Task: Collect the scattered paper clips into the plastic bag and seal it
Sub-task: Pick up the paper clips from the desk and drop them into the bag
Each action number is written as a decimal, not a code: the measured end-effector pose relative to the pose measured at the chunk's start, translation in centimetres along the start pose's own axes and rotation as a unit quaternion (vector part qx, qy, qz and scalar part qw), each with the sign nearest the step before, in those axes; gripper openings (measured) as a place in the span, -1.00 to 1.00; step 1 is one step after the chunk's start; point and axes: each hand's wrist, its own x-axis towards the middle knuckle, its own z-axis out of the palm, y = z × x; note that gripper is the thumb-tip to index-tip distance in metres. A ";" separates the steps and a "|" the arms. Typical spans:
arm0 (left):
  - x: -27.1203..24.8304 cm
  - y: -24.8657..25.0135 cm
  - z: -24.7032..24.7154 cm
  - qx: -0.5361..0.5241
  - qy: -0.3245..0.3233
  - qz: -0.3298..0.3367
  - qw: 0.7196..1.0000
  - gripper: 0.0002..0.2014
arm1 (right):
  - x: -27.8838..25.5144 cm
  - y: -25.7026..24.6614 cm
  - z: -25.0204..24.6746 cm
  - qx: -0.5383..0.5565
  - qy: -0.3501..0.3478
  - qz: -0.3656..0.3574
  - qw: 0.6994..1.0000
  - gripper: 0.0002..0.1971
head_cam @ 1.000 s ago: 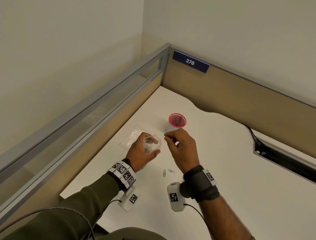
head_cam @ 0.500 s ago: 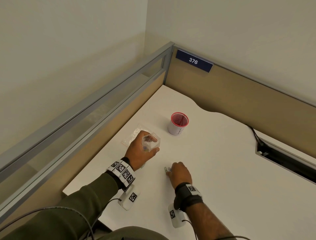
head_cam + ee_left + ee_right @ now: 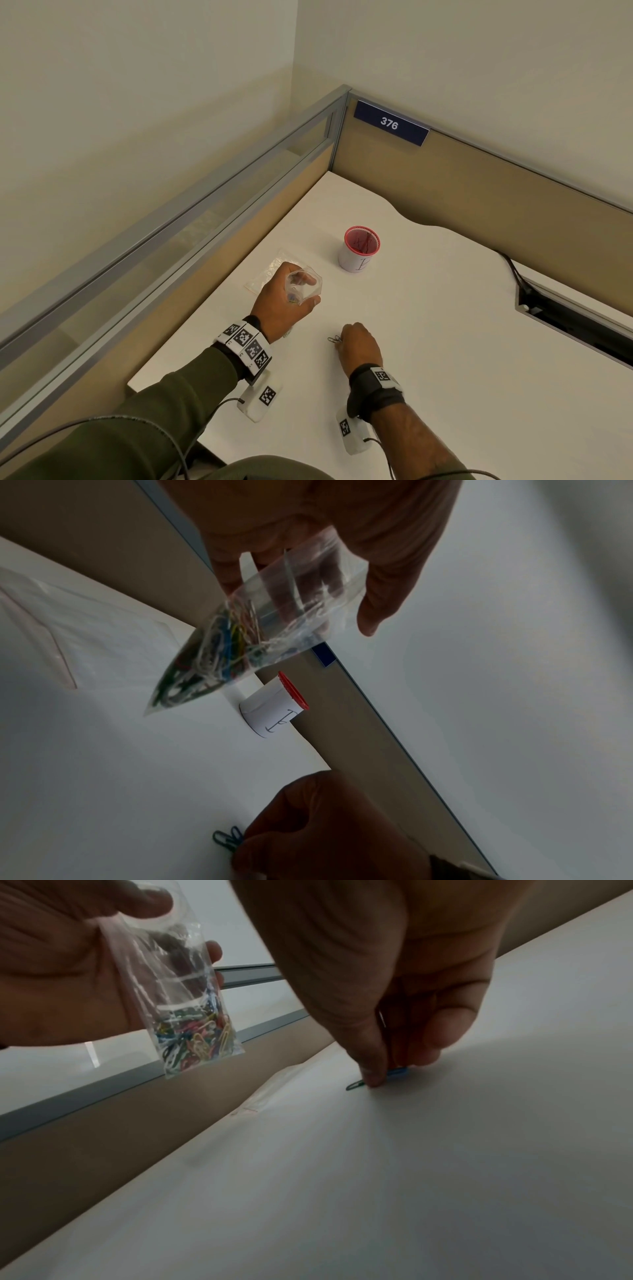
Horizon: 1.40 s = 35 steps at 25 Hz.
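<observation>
Pinching the last two loose paper clips (image 3: 335,340) against the white desk (image 3: 445,342), right hand (image 3: 359,344) lowered from the bag mouth a second ago to the surface, thumb and fingertips (image 3: 371,1079) closed on a green and a blue clip. Left hand (image 3: 279,308) raised just above the desk, fingers curled round the plastic bag (image 3: 260,631), mouth held open, coloured clips heaped in its lower corner. Second clear bag (image 3: 267,274) flat on the desk behind; red-rimmed cup (image 3: 359,250) beyond. No other stray clips visible, so probably one transfer remaining, then sealing of the strip.
</observation>
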 end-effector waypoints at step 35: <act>0.0 0.2 0.8 0.007 -0.009 0.005 1.000 -0.62 | -1.8 -0.5 -7.2 0.174 0.142 -0.115 0.968 -0.86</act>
